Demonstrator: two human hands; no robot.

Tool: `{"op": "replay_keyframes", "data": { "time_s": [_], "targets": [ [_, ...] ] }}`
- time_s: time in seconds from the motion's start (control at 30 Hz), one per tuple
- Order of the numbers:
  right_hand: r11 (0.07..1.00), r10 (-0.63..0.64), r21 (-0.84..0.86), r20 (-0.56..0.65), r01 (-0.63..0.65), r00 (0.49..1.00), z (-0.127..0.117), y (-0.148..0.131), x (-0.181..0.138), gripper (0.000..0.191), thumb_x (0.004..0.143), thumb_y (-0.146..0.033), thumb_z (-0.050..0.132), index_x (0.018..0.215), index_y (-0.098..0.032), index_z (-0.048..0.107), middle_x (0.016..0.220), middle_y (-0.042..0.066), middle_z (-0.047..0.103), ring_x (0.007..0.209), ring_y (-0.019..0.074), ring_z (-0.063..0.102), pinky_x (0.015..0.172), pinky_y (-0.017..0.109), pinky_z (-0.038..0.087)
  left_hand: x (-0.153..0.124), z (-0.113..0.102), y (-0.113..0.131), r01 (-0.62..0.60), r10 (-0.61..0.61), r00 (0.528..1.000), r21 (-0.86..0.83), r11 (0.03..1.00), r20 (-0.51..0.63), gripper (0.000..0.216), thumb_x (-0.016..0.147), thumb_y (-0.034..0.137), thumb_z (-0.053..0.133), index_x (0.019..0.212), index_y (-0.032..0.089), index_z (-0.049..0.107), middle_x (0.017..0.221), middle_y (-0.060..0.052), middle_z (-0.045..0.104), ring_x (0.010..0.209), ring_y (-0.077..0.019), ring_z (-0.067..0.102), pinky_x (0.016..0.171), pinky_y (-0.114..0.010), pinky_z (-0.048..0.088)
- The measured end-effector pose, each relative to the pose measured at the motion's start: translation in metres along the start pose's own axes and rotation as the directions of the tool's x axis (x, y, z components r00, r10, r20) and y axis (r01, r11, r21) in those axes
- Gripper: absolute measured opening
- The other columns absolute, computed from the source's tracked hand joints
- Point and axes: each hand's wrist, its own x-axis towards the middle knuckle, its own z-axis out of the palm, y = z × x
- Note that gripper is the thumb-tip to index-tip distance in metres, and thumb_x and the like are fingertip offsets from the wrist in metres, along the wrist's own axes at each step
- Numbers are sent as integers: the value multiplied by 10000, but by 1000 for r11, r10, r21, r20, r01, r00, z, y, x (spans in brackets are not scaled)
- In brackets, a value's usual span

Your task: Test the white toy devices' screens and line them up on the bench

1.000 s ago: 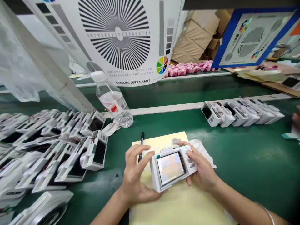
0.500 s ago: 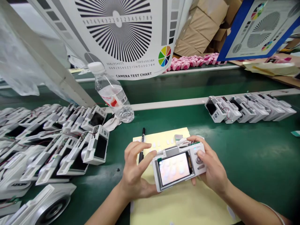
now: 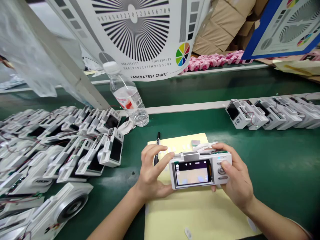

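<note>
A white digital camera (image 3: 200, 170) with a lit screen is held up above a yellow sheet (image 3: 200, 213). Its top cover is off, so a green circuit board and white wiring show along the upper edge. My right hand (image 3: 236, 176) grips the right end, with the thumb on the round button pad. My left hand (image 3: 155, 173) steadies the left end between thumb and fingers. Behind the left fingers, a black pen (image 3: 157, 143) lies on the sheet's edge. The camera's front is hidden from me.
Rows of partly assembled white cameras (image 3: 110, 146) crowd the left; another row (image 3: 272, 113) stands at right. A water bottle (image 3: 130, 96) leans back left. A camera test chart (image 3: 135, 36) hangs ahead, with a blue-bordered chart (image 3: 287, 30) at right. Pink items (image 3: 212, 61) lie beyond the belt.
The camera has levelled and tilted up slightly. Its screen went from a bright, washed-out picture to a darker view with icons along the top. Both hands keep their hold.
</note>
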Motion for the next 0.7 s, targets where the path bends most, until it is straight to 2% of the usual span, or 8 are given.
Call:
{"op": "replay_keyframes", "data": {
  "time_s": [0.2,0.4,0.57,0.63,0.7],
  "targets": [
    [1000,14,-22,22,-13,1000,1,1,1,261,821,-379,468,1074,-313,477,990,23,472,499,90,565,314,209,485,-1,0,-2,27,-26,999,-3,1000,25,525,657,382,611,1110,152,477,1032,-133,448,946,-278,436,822,-457,380],
    [999,44,-9,3,-44,999,2,4,6,379,783,-476,467,1090,-254,448,860,27,512,500,109,549,320,223,480,-3,1,-4,68,-72,993,46,997,95,527,664,415,610,1102,159,468,1039,-131,445,967,-283,415,857,-465,350],
    [997,82,8,14,-83,996,-1,3,7,353,800,-432,439,1096,-241,420,785,22,522,492,118,540,335,232,481,0,1,-3,80,-87,990,68,994,107,516,645,389,627,1086,172,470,1038,-125,441,969,-282,407,845,-455,358],
    [991,125,48,52,-127,991,-3,4,10,359,791,-420,447,1106,-252,409,813,23,516,523,119,537,341,228,479,0,1,-4,104,-111,987,61,993,114,526,637,423,632,1070,169,476,1033,-123,440,966,-281,407,841,-454,362],
    [968,199,121,148,-218,969,-2,6,17,409,742,-402,497,1113,-268,389,878,29,519,604,139,561,364,232,487,-2,0,-8,143,-146,982,30,989,117,559,638,517,607,1055,168,477,1041,-125,438,970,-284,411,835,-461,368]
  ]
}}
